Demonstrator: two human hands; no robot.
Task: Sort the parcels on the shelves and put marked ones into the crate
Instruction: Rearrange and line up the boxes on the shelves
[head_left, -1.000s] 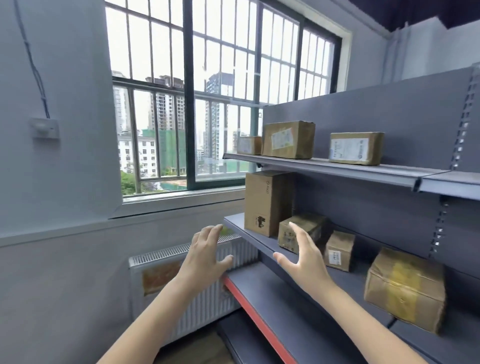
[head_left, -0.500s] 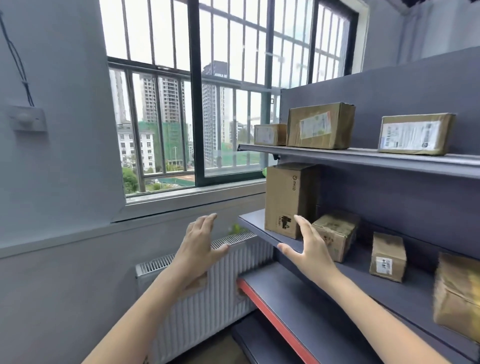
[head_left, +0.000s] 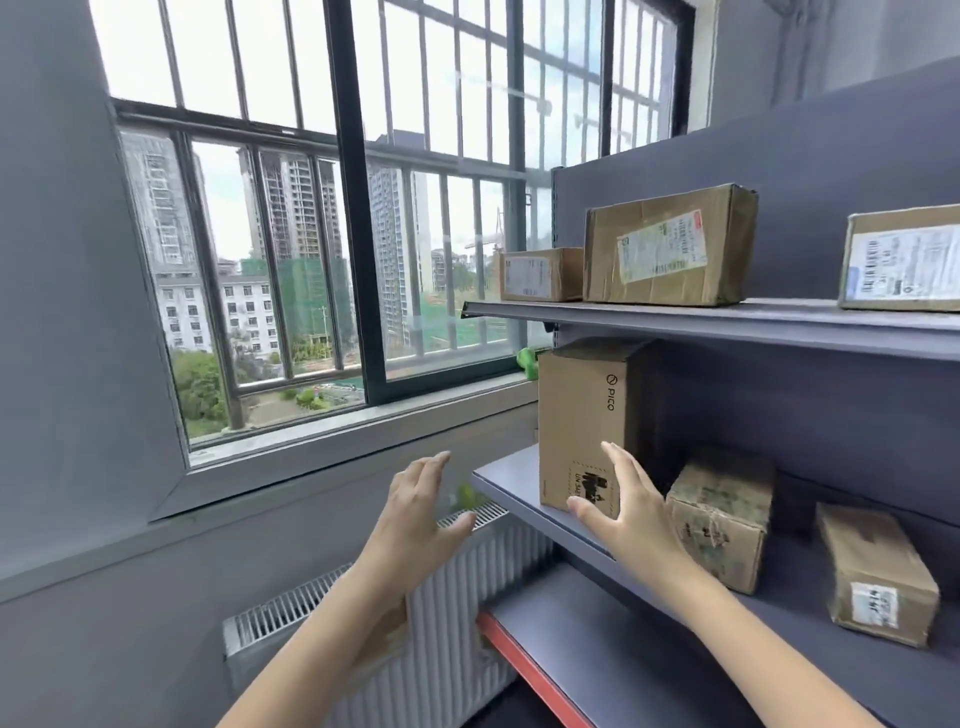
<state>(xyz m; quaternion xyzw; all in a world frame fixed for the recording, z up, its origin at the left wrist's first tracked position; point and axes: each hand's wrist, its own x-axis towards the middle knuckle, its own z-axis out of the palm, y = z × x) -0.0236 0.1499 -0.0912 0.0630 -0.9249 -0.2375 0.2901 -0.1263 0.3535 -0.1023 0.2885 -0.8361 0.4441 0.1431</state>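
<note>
Both hands raised toward the tall upright parcel (head_left: 584, 426)

It stands on the middle shelf (head_left: 511, 475) – the right hand (head_left: 621, 512) spread wide before it, the left hand (head_left: 418, 512) likewise (holding nothing).

Brown cardboard on every parcel: tall box (head_left: 582, 421) at centre right, plain tan with black "PICO" lettering and a black printed mark low on its face. Crumpled brown parcel (head_left: 719, 512) beside it, smudged with dark print. Small brown parcel (head_left: 878, 574) at lower right with a white label. Upper-shelf parcels (head_left: 670, 247) brown with white, black-printed labels, one edged in red. Grey-blue shelves (head_left: 727, 322) and walls; red front edge on the lowest shelf (head_left: 524, 670). White ribbed radiator (head_left: 457, 613) at bottom centre. Dark window frame (head_left: 353, 208), pale bars.
</note>
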